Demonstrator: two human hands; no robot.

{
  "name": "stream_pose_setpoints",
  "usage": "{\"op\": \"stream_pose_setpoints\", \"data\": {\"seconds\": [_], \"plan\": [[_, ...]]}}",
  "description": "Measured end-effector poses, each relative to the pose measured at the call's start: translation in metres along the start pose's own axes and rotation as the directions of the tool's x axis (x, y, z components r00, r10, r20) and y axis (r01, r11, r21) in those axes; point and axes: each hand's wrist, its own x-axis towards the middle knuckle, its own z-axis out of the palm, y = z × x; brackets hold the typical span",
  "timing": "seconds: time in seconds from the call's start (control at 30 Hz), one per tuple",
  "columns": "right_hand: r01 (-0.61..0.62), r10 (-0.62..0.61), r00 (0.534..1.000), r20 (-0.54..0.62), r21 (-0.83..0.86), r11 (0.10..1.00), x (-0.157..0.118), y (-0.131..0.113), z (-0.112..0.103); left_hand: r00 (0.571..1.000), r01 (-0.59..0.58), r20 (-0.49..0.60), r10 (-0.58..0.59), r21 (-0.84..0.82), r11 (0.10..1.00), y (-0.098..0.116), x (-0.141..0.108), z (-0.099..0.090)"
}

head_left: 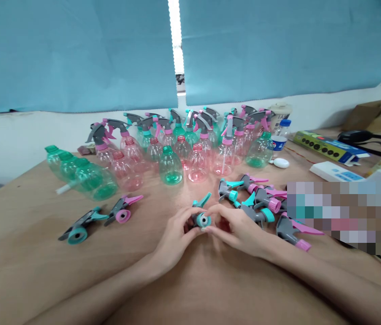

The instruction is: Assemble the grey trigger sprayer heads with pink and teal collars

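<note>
Left hand [176,237] and right hand [239,229] pinching a teal-grey trigger sprayer head [202,220], its underside hidden by fingers [190,222], pixelated patch [341,217] covering part of the wooden table [34,253]

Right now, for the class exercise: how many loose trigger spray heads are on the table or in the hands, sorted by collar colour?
Teal-collared spray heads: 4, counting the one held between the left hand and right hand
Pink-collared spray heads: 4
Total: 8, excluding anything hidden by the blurred patch
</note>
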Motion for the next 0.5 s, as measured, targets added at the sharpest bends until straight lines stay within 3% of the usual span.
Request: {"op": "stream_pose_setpoints", "data": {"seconds": [0.5], "plan": [[0.079, -0.082, 0.996, -0.025, -0.120, 0.990, 0.0018, 0.0040, 0.0022, 1.000, 0.001, 0.004, -0.001, 0.009, 1.000, 0.0020, 0.0003, -0.0007]]}}
